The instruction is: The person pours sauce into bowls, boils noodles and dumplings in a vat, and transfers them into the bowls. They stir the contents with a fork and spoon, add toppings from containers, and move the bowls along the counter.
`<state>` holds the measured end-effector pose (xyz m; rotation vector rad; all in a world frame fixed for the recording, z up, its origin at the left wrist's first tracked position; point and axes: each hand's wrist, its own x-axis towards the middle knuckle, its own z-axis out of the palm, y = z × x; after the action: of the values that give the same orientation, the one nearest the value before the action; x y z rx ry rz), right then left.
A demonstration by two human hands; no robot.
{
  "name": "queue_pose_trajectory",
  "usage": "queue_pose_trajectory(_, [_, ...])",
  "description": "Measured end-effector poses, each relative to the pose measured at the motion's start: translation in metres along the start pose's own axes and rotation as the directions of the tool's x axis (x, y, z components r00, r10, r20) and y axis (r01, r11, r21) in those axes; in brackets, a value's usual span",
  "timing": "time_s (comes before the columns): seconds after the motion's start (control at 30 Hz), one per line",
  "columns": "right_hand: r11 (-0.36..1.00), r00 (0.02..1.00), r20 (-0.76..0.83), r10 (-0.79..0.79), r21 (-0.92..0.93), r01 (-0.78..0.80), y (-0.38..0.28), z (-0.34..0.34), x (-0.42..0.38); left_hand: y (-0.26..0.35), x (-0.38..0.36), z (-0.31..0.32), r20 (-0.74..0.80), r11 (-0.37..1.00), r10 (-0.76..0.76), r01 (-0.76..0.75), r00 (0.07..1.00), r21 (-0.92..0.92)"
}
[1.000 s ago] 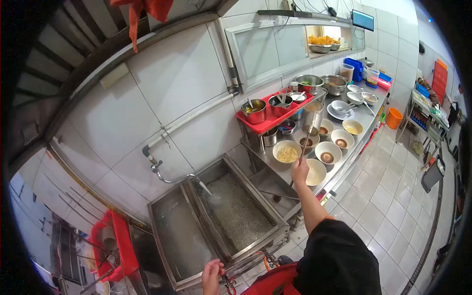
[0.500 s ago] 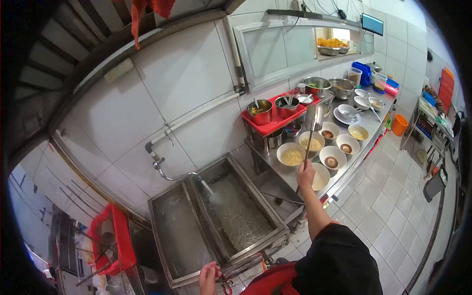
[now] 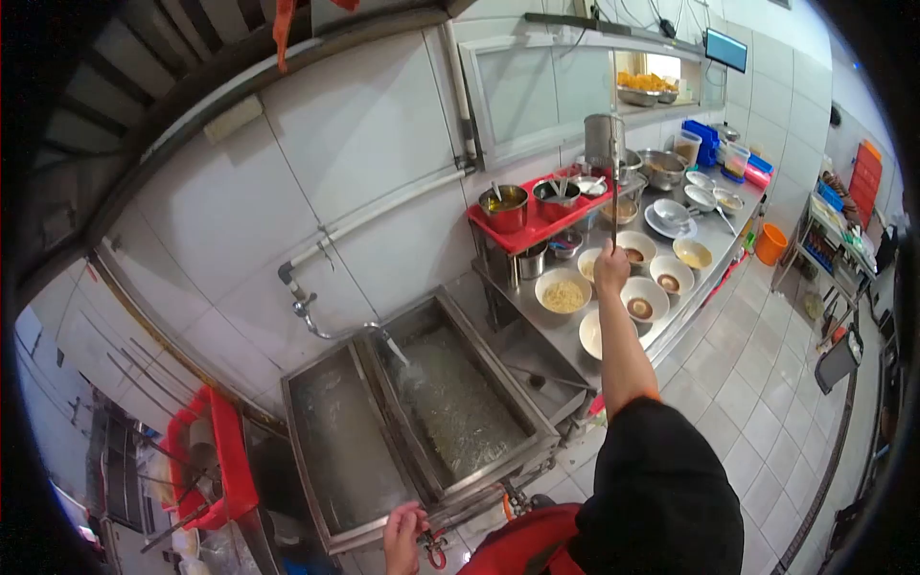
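My right hand is wrapped round the long thin handle of a metal strainer, which is held upright above the counter. Below and around that hand stand white bowls; a bowl of noodles is to its left, and a bowl with dark sauce to its right. My left hand hangs at the front edge of the sink with its fingers loosely curled apart, holding nothing. Water runs from the faucet into the right basin of the metal sink.
A red tray with metal pots stands over the counter's back left. More bowls and containers line the steel counter. A red basket sits left of the sink. An orange bucket stands on the floor.
My right hand has moved up and slightly right, lifting the strainer higher above the counter. My left hand has hardly moved.
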<state>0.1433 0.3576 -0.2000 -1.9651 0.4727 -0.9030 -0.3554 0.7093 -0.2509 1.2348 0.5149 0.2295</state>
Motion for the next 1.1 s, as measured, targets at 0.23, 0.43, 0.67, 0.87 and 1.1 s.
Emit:
queue_pose_trajectory(0.23, [0.965, 0.965, 0.130, 0.227, -0.165, -0.205, 0.032, 0.022, -0.010, -0.004, -0.015, -0.015, -0.025, 0.999, -0.017, 0.018, 1.000, 0.043])
queue_pose_trajectory(0.43, [0.938, 0.927, 0.153, 0.343, -0.107, -0.330, 0.043, 0.015, -0.024, -0.009, -0.025, -0.023, -0.030, 0.995, -0.017, 0.020, 0.999, 0.099])
queue_pose_trajectory(0.67, [0.022, 0.612, 0.777, 0.151, 0.616, -0.787, -0.006, -0.016, 0.008, -0.006, -0.017, -0.016, -0.005, 0.998, -0.002, 0.003, 1.000, 0.070])
queue_pose_trajectory(0.87, [-0.149, 0.493, 0.865, -0.090, 0.478, -0.866, -0.064, -0.062, -0.077, 0.003, -0.031, -0.046, -0.098, 0.995, 0.099, -0.100, 0.990, -0.007])
queue_pose_trajectory(1.1, [0.483, 0.076, 0.953, -0.293, 0.216, -0.848, -0.182, -0.114, -0.274, 0.061, -0.043, -0.195, -0.768, 0.880, 0.406, -0.438, 0.496, 0.182])
